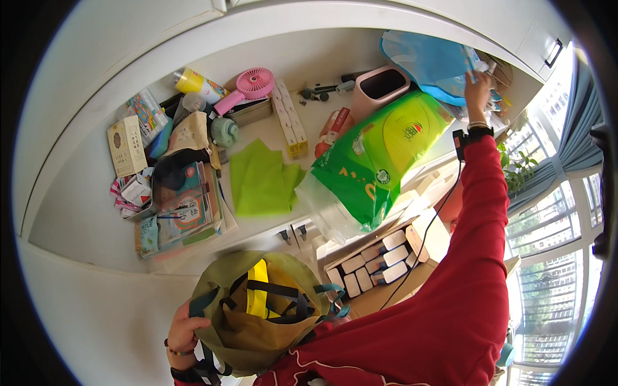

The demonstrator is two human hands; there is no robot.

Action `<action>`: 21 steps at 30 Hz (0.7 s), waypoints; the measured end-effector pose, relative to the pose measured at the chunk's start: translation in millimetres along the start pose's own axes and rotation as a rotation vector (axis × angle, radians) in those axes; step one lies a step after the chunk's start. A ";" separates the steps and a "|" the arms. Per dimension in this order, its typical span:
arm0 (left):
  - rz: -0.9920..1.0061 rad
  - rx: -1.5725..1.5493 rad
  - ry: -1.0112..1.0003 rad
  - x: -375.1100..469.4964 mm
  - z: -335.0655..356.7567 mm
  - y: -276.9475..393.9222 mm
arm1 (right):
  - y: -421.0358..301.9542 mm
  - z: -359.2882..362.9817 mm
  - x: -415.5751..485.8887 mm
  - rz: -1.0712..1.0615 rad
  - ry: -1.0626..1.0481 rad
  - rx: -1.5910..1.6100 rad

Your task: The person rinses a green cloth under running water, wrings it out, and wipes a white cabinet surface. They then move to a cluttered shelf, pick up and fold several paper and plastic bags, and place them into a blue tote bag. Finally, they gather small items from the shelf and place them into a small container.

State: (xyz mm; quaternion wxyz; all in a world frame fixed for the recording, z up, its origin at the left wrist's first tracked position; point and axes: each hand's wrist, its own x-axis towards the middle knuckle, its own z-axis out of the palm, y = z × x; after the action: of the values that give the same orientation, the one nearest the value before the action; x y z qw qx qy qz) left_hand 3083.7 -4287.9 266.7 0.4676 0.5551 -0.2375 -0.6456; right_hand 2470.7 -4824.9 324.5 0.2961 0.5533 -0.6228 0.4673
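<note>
An olive-green fabric bag (217, 337) is held with its mouth up near my body; yellow and black straps (258, 289) lie inside. My left hand (186, 325) grips the bag's rim at its left side. My right hand (478, 91) is stretched out to the far right of the shelf, in front of a blue plastic bag (427, 58). It seems to hold a small light-blue and white item (468, 60), whose kind I cannot tell. A green tissue package (381, 159) in torn plastic lies across the shelf's front edge, left of my right arm.
A lime-green cloth (260, 181), pink handheld fan (253, 84), pink bin (379, 89) and long white box (289, 120) occupy the shelf. Books (188, 202) lie at left. An open cardboard box (352, 306) of white-topped containers stands below; a black cable (425, 231) hangs over it.
</note>
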 end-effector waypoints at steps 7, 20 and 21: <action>0.033 0.073 -0.045 -19.7 -13.8 -22.1 | 6.3 -209.3 -16.3 0.003 0.349 -0.146; 0.167 0.172 -0.141 -85.4 -34.2 -93.3 | 62.5 -405.7 -263.4 0.237 -1.194 -0.022; 0.134 0.151 -0.138 -90.2 -35.8 -98.9 | 51.6 -413.4 -294.1 0.222 -1.137 -0.027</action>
State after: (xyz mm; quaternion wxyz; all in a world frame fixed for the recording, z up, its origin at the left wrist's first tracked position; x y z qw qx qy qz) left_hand 3078.8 -4157.5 220.0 0.4492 0.5258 -0.3535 -0.6299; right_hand 2422.1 -4330.1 211.2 -0.1286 0.6448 -0.7443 0.1171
